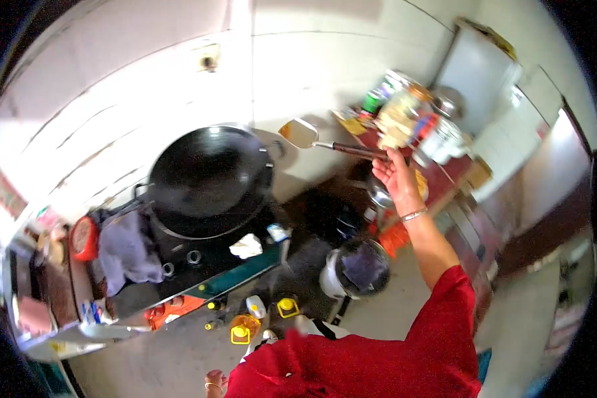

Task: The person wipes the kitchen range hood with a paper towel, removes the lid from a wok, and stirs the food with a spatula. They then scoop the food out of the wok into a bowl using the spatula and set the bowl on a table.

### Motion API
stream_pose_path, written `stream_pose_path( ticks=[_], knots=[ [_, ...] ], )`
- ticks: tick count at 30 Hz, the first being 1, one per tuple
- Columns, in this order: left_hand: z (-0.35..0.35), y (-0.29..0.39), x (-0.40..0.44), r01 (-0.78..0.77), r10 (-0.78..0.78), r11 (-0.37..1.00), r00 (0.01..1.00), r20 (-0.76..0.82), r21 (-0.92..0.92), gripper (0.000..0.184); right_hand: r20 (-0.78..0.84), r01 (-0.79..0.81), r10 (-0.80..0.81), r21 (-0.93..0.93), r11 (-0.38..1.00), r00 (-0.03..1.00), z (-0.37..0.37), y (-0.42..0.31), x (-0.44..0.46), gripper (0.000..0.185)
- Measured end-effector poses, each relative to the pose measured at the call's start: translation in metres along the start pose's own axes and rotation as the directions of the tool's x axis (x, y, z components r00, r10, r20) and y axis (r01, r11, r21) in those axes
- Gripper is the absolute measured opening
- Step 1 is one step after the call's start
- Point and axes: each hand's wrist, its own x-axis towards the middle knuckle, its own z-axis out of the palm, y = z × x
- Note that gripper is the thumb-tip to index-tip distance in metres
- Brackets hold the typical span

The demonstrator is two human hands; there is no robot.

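My right hand [397,174] is raised at the right, closed around the dark handle of a wok spatula [351,148]. The spatula's metal blade points left, level with the upper right rim of a large black wok [209,179]. That wok sits on the gas stove [199,257], and its inside looks dark with no food visible. Low at the bottom edge hangs my left hand [215,379], close to my body and away from the stove. Its fingers are too small and blurred to make out.
A red-topped table [444,171] at the right carries bags, jars and a metal pot. Oil bottles [245,326] stand on the floor before the stove. A white bucket [331,275] with a dark pan on top stands to their right. Cloth [127,249] lies at the stove's left.
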Motion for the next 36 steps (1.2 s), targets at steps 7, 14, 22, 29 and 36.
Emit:
stream_pose_path(
  ticks=[7, 14, 22, 29, 36],
  knots=[
    [0.013, 0.083, 0.014, -0.015, 0.007, 0.992, 0.998, 0.065, 0.125, 0.011, -0.141, 0.324, -0.386, -0.333, 0.886, 0.912, -0.111, -0.092, -0.052, 0.027],
    [0.043, 0.101, 0.003, -0.092, 0.092, 0.978, 0.996, 0.012, 0.187, 0.01, 0.183, 0.451, -0.587, -0.821, 0.35, 0.789, -0.169, -0.089, -0.063, 0.02],
    [0.026, 0.066, 0.035, -0.233, 0.226, 0.866, 0.972, 0.069, 0.442, 0.012, 0.424, 0.467, -0.452, -0.884, -0.018, 0.785, -0.165, -0.081, -0.088, 0.026],
    [0.019, 0.058, 0.039, -0.474, 0.439, 0.431, 0.854, 0.28, 0.768, 0.013, 0.416, 0.462, -0.433, -0.887, 0.0, 0.8, -0.165, -0.071, -0.096, 0.024],
    [0.011, 0.054, 0.052, -0.571, 0.599, 0.182, 0.71, 0.371, 0.801, 0.013, 0.425, 0.462, -0.428, -0.887, -0.02, 0.798, -0.164, -0.066, -0.099, 0.022]
  ],
)
